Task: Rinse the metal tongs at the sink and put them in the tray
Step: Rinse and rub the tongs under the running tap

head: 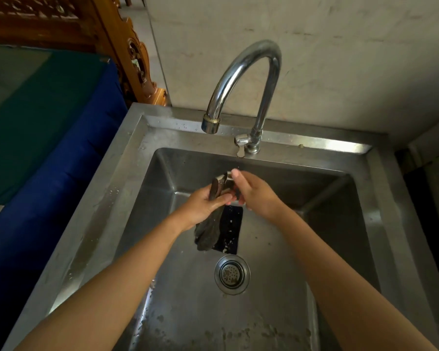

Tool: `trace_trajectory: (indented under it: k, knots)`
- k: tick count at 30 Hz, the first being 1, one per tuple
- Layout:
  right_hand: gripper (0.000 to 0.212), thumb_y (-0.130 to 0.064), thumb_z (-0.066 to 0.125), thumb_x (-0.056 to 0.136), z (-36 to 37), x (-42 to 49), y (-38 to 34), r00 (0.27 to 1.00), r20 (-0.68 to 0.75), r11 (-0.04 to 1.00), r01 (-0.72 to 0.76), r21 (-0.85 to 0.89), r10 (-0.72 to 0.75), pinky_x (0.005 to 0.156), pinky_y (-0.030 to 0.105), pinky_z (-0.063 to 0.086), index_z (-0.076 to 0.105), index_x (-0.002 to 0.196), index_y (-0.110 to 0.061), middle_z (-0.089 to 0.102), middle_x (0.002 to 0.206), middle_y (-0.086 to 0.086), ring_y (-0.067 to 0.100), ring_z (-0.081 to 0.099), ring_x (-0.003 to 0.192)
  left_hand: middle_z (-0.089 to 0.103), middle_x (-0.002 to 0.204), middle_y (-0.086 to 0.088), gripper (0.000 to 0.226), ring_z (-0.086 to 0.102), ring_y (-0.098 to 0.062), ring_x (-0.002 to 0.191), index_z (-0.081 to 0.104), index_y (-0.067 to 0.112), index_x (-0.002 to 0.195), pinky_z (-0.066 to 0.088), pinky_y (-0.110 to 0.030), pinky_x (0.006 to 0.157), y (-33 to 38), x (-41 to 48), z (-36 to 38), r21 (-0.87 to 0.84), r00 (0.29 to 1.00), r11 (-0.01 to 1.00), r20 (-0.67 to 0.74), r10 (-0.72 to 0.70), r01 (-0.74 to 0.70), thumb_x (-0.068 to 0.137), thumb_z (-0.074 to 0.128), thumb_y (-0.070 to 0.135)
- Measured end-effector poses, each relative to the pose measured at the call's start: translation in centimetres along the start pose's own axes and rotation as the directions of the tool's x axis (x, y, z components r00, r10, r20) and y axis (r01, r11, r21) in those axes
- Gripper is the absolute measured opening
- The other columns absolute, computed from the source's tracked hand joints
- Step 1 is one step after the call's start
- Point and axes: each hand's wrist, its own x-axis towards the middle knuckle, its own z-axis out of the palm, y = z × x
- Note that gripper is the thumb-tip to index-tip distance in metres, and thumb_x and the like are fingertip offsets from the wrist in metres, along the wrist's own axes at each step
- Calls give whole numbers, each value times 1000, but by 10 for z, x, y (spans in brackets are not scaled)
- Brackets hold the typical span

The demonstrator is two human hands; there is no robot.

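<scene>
Both hands hold the metal tongs (211, 221) over the steel sink (127, 158), under the curved tap (241, 79). The left hand (203, 206) is wrapped around the middle of the tongs, and the right hand (254, 191) pinches the top end with its fingertips — the wide scoop ends point down toward a dark hole in the sink floor, just above the round drain (232, 274). No water can be seen coming from the tap.

The sink (127, 188) is brushed steel, dull and water-spotted, with a brighter sheen along its back rim. The tap (241, 72) is polished chrome, glossy. The tongs (213, 221) look like dark, matt metal. The wall (340, 59) is rough, stained plaster. The carved wood (127, 49) is varnished; the blue cloth (61, 160) is matt.
</scene>
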Motion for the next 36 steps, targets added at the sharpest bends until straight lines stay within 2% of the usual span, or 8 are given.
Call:
trace_trajectory:
  k: [5,9,13,19,28,30,33,36]
  knots:
    - [26,-22,69,79,-11,-32,-23,995,77,981,84,-178,-71,71,22,45,61,102,-14,63,96,4,17,59,85,65,100,18,28,60,14,92,57,35,107,43,-4,81,23,-27,-1,99,991,995,135,6,-20,89,60,13]
    - [24,-11,71,74,-22,-59,-54,995,77,985,76,-154,-64,76,33,50,65,97,-12,66,86,3,17,62,80,69,98,18,23,61,5,100,61,38,100,43,-9,89,53,-50,1,186,970,982,243,-26,-20,86,65,20]
    - [26,-11,72,74,-27,-90,-81,996,15,981,91,-172,-90,67,19,47,65,99,-17,60,82,-11,4,57,72,68,101,16,19,60,4,99,62,34,102,43,-8,85,80,-70,2,246,958,967,288,-8,-66,87,65,22]
    - [27,-17,69,81,-30,-127,-122,995,-46,988,79,-134,-85,53,12,48,60,107,-21,65,91,0,5,58,66,62,116,3,34,56,-9,110,56,25,121,41,-14,91,128,-101,0,343,941,929,339,20,-143,88,62,28]
    - [32,-26,69,81,-32,-171,-167,960,-201,958,145,-249,-197,71,25,48,60,110,-16,66,90,-3,10,60,75,62,113,20,28,54,11,103,55,43,113,43,-12,79,185,-157,-3,335,906,930,424,-2,-154,88,61,31]
    - [19,-23,68,82,-30,-181,-170,948,-233,958,161,-236,-216,62,19,46,60,99,-22,64,75,-8,5,59,63,61,115,20,30,52,-1,115,55,45,111,44,-30,89,181,-169,-8,283,937,956,348,-32,-72,86,64,31]
    - [18,-22,68,82,-29,-192,-175,926,-292,957,177,-230,-241,64,24,51,60,97,-21,63,75,-7,8,61,65,53,134,-11,52,53,-30,117,41,17,136,48,-47,94,164,-183,-18,40,963,963,-31,-267,268,89,62,23]
    - [28,-23,69,81,-27,-200,-183,900,-304,915,201,-349,-314,74,32,53,60,107,-13,64,93,0,17,62,81,49,127,-36,81,61,-44,104,24,-10,139,55,-47,83,156,-203,-12,-338,813,740,190,-551,581,89,56,45]
